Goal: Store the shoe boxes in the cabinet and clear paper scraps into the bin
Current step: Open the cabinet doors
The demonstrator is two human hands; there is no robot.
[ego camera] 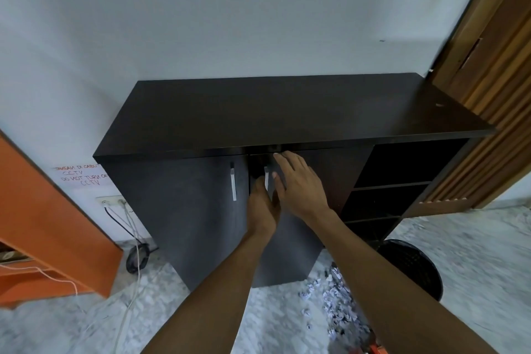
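A dark cabinet [287,112] stands against the white wall. Its left door [201,210] is closed and its right door [287,253] stands slightly ajar, leaving a dark gap between them. My left hand [263,207] reaches up at the right door's free edge, its fingers curled around the silver handle [266,178]. The palm of my right hand [298,181] lies flat on the right door near its top, fingers straight. Crumpled paper scraps [336,296] lie on the floor below the cabinet. A black mesh bin [413,267] stands to their right. No shoe box shows clearly.
Open dark shelves [396,184] fill the cabinet's right side. An orange shelf unit [51,224] stands at the left, with a wall socket and trailing cables [129,227] beside it. A wooden slatted door [494,66] is at the right. The floor is marbled grey.
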